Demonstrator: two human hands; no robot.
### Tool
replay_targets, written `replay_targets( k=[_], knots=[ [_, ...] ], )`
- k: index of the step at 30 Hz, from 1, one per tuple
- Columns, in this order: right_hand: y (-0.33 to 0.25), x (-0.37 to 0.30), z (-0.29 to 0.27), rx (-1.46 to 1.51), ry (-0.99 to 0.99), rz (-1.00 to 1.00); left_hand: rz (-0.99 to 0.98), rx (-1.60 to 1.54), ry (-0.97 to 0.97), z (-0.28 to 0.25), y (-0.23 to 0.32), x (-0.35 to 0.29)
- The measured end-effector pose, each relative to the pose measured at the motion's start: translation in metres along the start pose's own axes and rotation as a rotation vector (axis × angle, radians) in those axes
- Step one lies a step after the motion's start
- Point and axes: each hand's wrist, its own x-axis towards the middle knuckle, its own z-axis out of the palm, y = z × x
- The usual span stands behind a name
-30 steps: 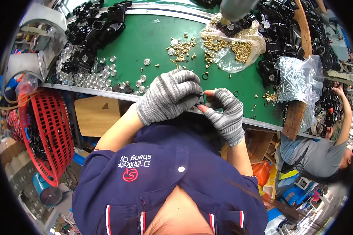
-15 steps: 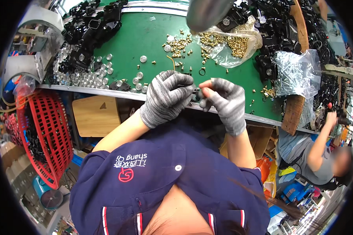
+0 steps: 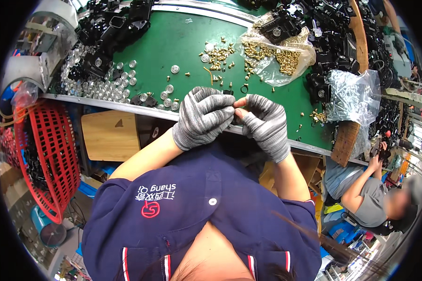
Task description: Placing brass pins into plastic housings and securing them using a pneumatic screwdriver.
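Note:
Both of my hands wear grey striped knit gloves and meet at the table's near edge. My left hand (image 3: 204, 117) is closed, its fingers curled round something dark that I cannot make out. My right hand (image 3: 266, 125) pinches at the same spot, its bare thumb and index fingertips against the left fingers. What sits between the fingertips is hidden. Just beyond them on the green table (image 3: 150, 42) lie a small black ring (image 3: 244, 88) and brass screws (image 3: 220, 58). Round silver metal caps (image 3: 163, 95) lie to the left.
More caps (image 3: 112, 89) are heaped at left beside black moulded parts (image 3: 122, 35). An open plastic bag of brass screws (image 3: 286, 61) lies at back right. Nearer stands a bag of silver screws (image 3: 351, 98) by a wooden strip (image 3: 346, 140). A red basket (image 3: 56, 159) hangs left; a co-worker (image 3: 365, 196) sits right.
My right hand has come left, its fingertips now meeting my left hand. The blurred grey object at the top has left view. The co-worker's hands are now together.

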Motion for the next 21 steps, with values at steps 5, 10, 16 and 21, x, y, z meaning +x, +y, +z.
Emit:
replay_targets(
  k=[5, 10, 16, 21],
  knots=[
    [-0.044, 0.032, -0.018, 0.201, 0.161, -0.335, 0.011, -0.008, -0.004, 0.0, 0.001, 0.003],
    [-0.119, 0.132, 0.003, -0.568, 0.472, -1.47, 0.021, -0.017, 0.003, 0.0, -0.001, -0.001],
    [-0.137, 0.182, 0.037, -0.208, 0.591, -0.83, 0.028, -0.034, -0.024, -0.001, 0.001, 0.004],
    [-0.122, 0.216, 0.023, 0.139, 0.643, -0.912, 0.02, -0.015, -0.005, 0.0, 0.002, 0.003]
  ],
)
